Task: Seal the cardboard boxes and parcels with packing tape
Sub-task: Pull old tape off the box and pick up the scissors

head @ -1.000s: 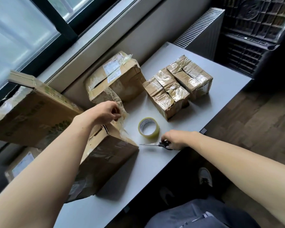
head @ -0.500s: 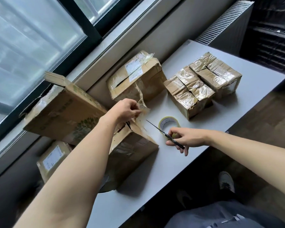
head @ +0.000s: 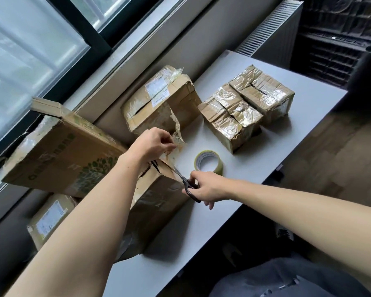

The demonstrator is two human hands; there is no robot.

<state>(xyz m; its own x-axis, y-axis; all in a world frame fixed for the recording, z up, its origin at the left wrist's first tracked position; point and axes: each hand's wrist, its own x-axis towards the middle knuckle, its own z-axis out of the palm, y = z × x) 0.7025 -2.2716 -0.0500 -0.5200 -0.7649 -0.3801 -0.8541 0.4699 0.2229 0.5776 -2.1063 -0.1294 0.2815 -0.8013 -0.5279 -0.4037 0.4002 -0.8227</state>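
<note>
A large worn cardboard box (head: 159, 202) sits on the white table (head: 240, 202) in front of me. My left hand (head: 153, 142) pinches a crumpled strip of clear tape (head: 177, 129) rising from the box's top edge. Black-handled scissors (head: 186, 183) are gripped in my right hand (head: 208, 188), their blades pointing up-left at the foot of that strip. Just beyond my right hand lies a roll of clear packing tape (head: 208, 162), flat on the table.
Another box with labels (head: 161, 103) stands behind, two taped parcels (head: 231, 118) (head: 263, 93) to the right. A big printed box (head: 58, 151) leans on the window sill at left, a smaller one (head: 49, 219) below it. A radiator (head: 268, 33) stands beyond the table's far end.
My right hand picked the scissors up off the table and carried them left to the tape strip at the box's edge. My left hand kept hold of the strip.
</note>
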